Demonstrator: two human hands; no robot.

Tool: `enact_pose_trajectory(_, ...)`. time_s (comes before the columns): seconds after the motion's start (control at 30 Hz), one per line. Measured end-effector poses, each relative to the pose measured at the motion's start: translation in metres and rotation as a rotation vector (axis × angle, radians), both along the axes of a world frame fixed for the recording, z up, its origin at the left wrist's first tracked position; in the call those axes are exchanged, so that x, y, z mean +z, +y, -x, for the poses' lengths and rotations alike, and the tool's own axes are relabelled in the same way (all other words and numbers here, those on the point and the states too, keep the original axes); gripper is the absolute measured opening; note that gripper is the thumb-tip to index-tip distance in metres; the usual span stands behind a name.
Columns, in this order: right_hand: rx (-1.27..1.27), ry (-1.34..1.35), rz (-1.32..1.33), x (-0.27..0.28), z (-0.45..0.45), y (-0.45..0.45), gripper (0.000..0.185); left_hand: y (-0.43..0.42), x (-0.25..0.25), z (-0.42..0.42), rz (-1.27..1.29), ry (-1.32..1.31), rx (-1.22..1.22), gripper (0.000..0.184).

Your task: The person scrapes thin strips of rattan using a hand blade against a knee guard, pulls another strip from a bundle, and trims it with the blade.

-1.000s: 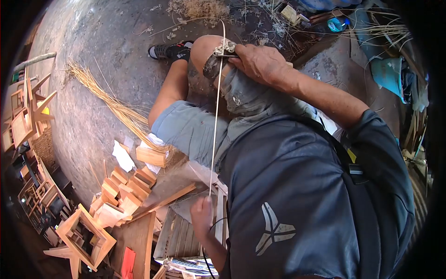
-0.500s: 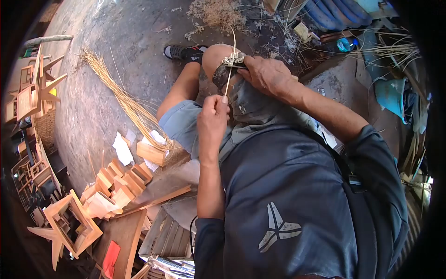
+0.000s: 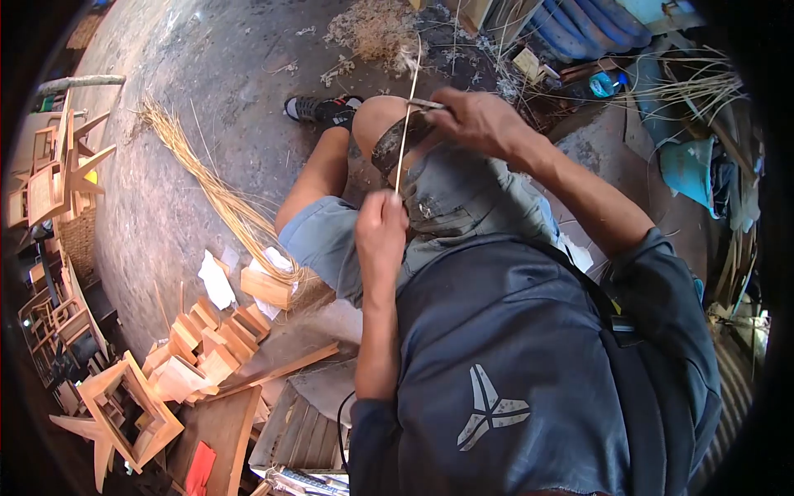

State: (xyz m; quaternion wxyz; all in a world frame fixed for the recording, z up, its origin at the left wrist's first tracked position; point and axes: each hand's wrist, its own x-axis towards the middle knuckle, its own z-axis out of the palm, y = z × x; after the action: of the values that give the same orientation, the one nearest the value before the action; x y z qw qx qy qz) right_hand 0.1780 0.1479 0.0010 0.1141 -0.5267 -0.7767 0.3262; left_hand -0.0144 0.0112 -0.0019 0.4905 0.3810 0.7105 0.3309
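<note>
My left hand (image 3: 382, 221) is closed around the lower end of a thin, pale cane strip (image 3: 406, 132). From that hand the strip runs up past my knee, its far end bending over the floor. My right hand (image 3: 481, 122), a little blurred, grips a knife (image 3: 425, 104) whose short blade lies across the strip or just beside it; contact cannot be made out. Its handle is hidden in my fingers. Beneath the strip, a dark worn pad (image 3: 394, 152) is wrapped on the bare knee. A blurred pale tuft (image 3: 409, 60) shows near the strip's upper end.
A long bundle of cane strips (image 3: 203, 178) lies on the concrete floor to the left. Wood blocks (image 3: 215, 335) and a wooden frame (image 3: 131, 409) stand lower left. Shavings (image 3: 376, 31) are heaped ahead. A blue bucket (image 3: 691, 172) and loose canes (image 3: 686, 87) are at right.
My left hand has drawn slightly down toward my body. My right hand with the knife has lifted up off the knee pad. The curled shavings at the blade have left the knee.
</note>
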Motion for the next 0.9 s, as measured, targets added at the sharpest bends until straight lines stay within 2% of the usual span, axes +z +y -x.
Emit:
enact_pose_trajectory(0.1, 0.063, -0.17, -0.091, -0.005, 0.011, -0.014, 0.032, 0.042, 0.006, -0.016, 0.008, 0.008, -0.059, 0.021)
enact_pose_trajectory(0.23, 0.084, -0.168, -0.445, -0.028, 0.011, -0.018, 0.029, -0.006, 0.002, 0.011, 0.041, 0.249, -0.212, 0.025)
enact_pose_trajectory(0.33, 0.069, -0.161, -0.311, -0.027, 0.014, -0.015, 0.031, -0.061, 0.003, 0.031, 0.106, 0.284, -0.226, 0.03)
enact_pose_trajectory(0.43, 0.058, -0.091, 0.037, -0.009, 0.011, -0.003, 0.034, -0.064, -0.001, 0.029, 0.048, 0.322, -0.222, 0.032)
enact_pose_trajectory(0.53, -0.034, -0.095, 0.038, -0.009, 0.006, 0.006, 0.036, -0.011, -0.002, 0.009, -0.113, 0.295, -0.193, 0.034)
enact_pose_trajectory(0.63, -0.005, -0.136, -0.013, -0.008, 0.007, -0.001, 0.034, 0.05, -0.01, -0.01, -0.302, 0.229, -0.194, 0.036)
enact_pose_trajectory(0.7, 0.049, -0.147, -0.071, -0.005, 0.011, -0.014, 0.033, 0.07, -0.015, -0.017, -0.281, 0.228, -0.198, 0.035)
enact_pose_trajectory(0.8, 0.052, -0.105, -0.168, -0.013, 0.017, -0.032, 0.033, 0.057, -0.023, -0.013, -0.222, 0.198, -0.207, 0.033)
enact_pose_trajectory(0.87, 0.046, -0.092, -0.147, -0.02, 0.017, -0.029, 0.032, 0.012, -0.01, 0.005, -0.078, 0.141, -0.228, 0.033)
enact_pose_trajectory(0.9, 0.046, -0.083, -0.136, -0.021, 0.017, -0.026, 0.032, -0.021, -0.005, 0.018, -0.053, 0.224, -0.248, 0.031)
